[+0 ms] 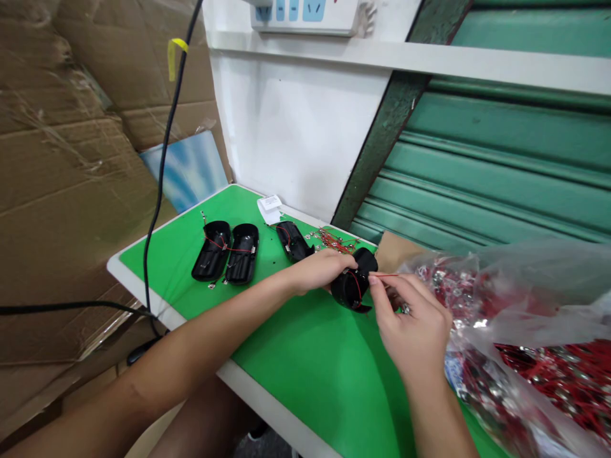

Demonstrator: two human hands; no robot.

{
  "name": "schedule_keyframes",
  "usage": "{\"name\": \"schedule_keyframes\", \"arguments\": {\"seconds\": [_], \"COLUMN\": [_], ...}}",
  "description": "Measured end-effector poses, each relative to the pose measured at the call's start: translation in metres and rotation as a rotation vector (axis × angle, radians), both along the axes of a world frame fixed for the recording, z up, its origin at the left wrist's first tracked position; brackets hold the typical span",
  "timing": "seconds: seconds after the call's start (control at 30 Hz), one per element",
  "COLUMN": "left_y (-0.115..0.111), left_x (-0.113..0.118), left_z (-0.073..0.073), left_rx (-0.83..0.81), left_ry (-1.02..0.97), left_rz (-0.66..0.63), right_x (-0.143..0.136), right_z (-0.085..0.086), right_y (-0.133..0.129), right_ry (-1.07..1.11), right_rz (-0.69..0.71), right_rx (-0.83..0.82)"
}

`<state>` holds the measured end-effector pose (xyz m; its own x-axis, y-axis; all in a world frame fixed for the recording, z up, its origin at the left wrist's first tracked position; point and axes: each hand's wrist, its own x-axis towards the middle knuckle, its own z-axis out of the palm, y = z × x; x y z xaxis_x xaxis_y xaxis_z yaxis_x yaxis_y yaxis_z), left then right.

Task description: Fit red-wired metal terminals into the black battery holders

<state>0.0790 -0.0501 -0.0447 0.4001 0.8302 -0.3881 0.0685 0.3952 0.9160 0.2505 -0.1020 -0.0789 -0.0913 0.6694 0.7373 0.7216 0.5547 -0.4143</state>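
Note:
My left hand (pixel 327 268) is closed on the edge of a black plastic housing (pixel 344 291), tilted above the green tabletop. A red wire loops inside the housing's hollow. At its right side, my right hand (pixel 413 312) pinches a thin red wire (pixel 387 275) between thumb and forefinger. A small shiny metal part shows under the right fingers. Just beyond my left hand lies another black housing (pixel 292 240) with a red wire in it. Two more black housings, a left one (pixel 212 251) and a right one (pixel 242 254), rest side by side farther left, joined by a red wire.
Red wires with metal ends (pixel 334 240) lie loose near the table's back edge, by a white paper tag (pixel 270 207). Clear plastic bags (pixel 525 331) of red-wired parts crowd the right side. A black cable (pixel 165 146) hangs at the left, before cardboard (pixel 71 210).

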Motion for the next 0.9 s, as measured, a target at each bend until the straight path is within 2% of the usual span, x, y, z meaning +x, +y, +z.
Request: {"name": "schedule_keyframes", "arguments": {"seconds": [0.3,0.63,0.8,0.9], "left_y": [0.001,0.001,0.002,0.001], "left_x": [0.001,0.001,0.003,0.003], "left_z": [-0.001,-0.009,-0.018,-0.021], "left_rx": [-0.015,0.106,0.2,0.289], "left_ry": [-0.017,-0.015,-0.11,-0.146], "left_rz": [0.011,-0.012,-0.026,-0.054], "right_x": [0.0,0.001,0.002,0.0], "right_z": [0.0,-0.003,-0.003,-0.008], "right_y": [0.0,0.003,0.003,0.005], "right_ry": [0.012,-0.01,0.151,0.371], "right_rz": [0.0,0.002,0.073,0.019], "right_rx": [-0.017,-0.016,-0.173,-0.262]}}
